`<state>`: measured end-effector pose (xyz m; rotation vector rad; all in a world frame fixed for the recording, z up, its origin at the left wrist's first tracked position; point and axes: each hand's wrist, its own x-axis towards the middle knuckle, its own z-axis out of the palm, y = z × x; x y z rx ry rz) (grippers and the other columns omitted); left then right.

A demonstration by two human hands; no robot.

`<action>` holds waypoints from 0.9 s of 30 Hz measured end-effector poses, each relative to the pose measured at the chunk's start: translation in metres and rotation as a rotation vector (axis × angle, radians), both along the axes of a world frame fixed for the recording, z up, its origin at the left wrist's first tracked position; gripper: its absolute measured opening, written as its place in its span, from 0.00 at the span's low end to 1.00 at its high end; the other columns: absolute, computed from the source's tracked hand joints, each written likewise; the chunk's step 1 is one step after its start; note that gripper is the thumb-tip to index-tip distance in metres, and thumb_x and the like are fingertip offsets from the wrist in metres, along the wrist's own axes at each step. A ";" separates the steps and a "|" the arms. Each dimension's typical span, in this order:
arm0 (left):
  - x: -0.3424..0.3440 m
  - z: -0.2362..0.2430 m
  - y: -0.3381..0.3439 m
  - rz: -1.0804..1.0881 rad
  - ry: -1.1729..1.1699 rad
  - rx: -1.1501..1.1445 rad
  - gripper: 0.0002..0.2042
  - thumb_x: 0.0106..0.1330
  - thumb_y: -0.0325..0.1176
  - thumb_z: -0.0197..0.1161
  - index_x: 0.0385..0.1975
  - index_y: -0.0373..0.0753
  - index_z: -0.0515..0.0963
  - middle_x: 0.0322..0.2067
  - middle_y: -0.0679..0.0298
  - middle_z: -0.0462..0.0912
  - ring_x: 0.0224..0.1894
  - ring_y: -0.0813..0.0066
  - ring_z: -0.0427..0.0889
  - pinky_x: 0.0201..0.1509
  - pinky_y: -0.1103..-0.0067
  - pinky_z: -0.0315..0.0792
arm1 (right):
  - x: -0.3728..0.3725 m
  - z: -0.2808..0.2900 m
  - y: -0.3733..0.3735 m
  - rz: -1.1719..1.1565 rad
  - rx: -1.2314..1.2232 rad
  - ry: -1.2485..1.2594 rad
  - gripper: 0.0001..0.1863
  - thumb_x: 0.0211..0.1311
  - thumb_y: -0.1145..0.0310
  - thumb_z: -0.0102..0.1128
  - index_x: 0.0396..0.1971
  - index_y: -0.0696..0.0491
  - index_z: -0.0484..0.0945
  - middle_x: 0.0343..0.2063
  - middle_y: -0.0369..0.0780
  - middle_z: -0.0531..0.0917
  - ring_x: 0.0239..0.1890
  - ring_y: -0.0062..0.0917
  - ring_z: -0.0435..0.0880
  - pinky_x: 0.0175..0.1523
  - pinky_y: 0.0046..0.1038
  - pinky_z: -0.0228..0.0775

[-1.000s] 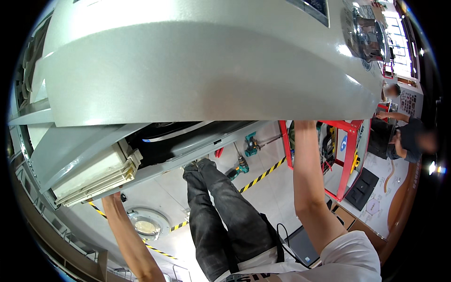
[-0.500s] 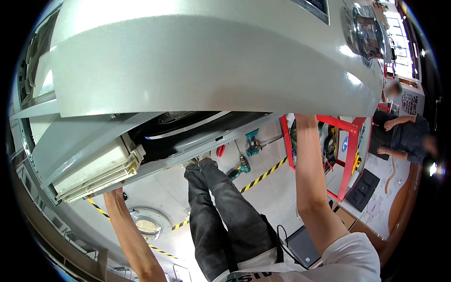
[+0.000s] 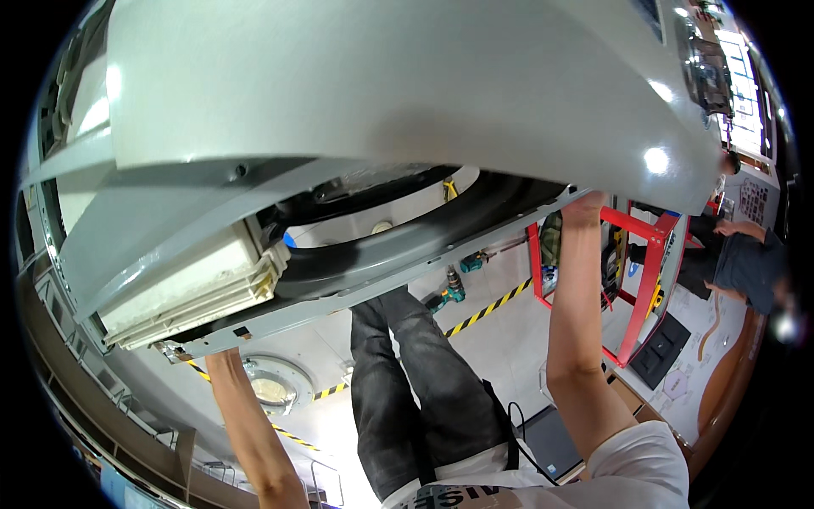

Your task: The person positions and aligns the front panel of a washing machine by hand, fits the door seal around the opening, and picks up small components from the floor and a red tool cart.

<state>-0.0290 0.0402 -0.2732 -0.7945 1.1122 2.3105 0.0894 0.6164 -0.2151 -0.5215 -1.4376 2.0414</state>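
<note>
Overhead in the head view is a large glossy grey panel (image 3: 407, 76) of an appliance. Under its edge show a black rubber ring (image 3: 373, 254), a cream plastic housing (image 3: 182, 301) and a grey metal rail (image 3: 356, 294). My left hand (image 3: 222, 356) is raised to the rail's underside below the housing, its fingers hidden. My right hand (image 3: 582, 205) grips the grey edge at the right end of the rail, near the panel.
Power drills (image 3: 449, 291) and yellow-black tape (image 3: 487, 307) lie on the floor beside my legs (image 3: 398, 382). A red-framed tool cart (image 3: 653, 263) stands at the right, with a co-worker in dark clothing (image 3: 738, 267) beyond it. A round metal-rimmed part (image 3: 298, 390) lies lower left.
The gap between panel and rail has widened, showing more of the black ring. My right hand is higher and further right. The co-worker has shifted.
</note>
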 end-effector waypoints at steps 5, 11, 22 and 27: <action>0.017 -0.002 -0.006 0.007 -0.006 0.055 0.27 0.64 0.46 0.44 0.59 0.37 0.60 0.57 0.59 0.66 0.59 0.63 0.63 0.64 0.67 0.54 | -0.001 0.009 -0.006 -0.043 -0.362 -0.037 0.27 0.62 0.49 0.43 0.51 0.54 0.68 0.50 0.40 0.73 0.53 0.30 0.69 0.57 0.31 0.60; 0.026 0.043 0.032 0.216 -0.191 0.013 0.30 0.64 0.49 0.39 0.63 0.37 0.54 0.61 0.58 0.59 0.62 0.63 0.60 0.67 0.68 0.50 | 0.021 0.004 0.008 0.136 -0.365 -0.014 0.36 0.57 0.44 0.45 0.56 0.59 0.63 0.56 0.46 0.67 0.58 0.37 0.64 0.63 0.35 0.53; 0.062 0.055 0.013 0.164 -0.093 0.009 0.30 0.62 0.49 0.43 0.61 0.37 0.58 0.59 0.57 0.63 0.60 0.63 0.63 0.65 0.69 0.55 | 0.010 0.051 -0.057 -0.161 -0.154 -0.286 0.44 0.57 0.40 0.39 0.60 0.65 0.53 0.60 0.49 0.60 0.61 0.38 0.60 0.65 0.37 0.52; 0.072 0.052 0.002 0.184 -0.130 0.029 0.28 0.61 0.47 0.44 0.59 0.37 0.62 0.57 0.58 0.65 0.59 0.65 0.65 0.65 0.72 0.55 | 0.023 0.041 -0.049 -0.146 -0.108 -0.322 0.41 0.59 0.41 0.37 0.58 0.65 0.57 0.58 0.49 0.64 0.59 0.38 0.63 0.63 0.37 0.56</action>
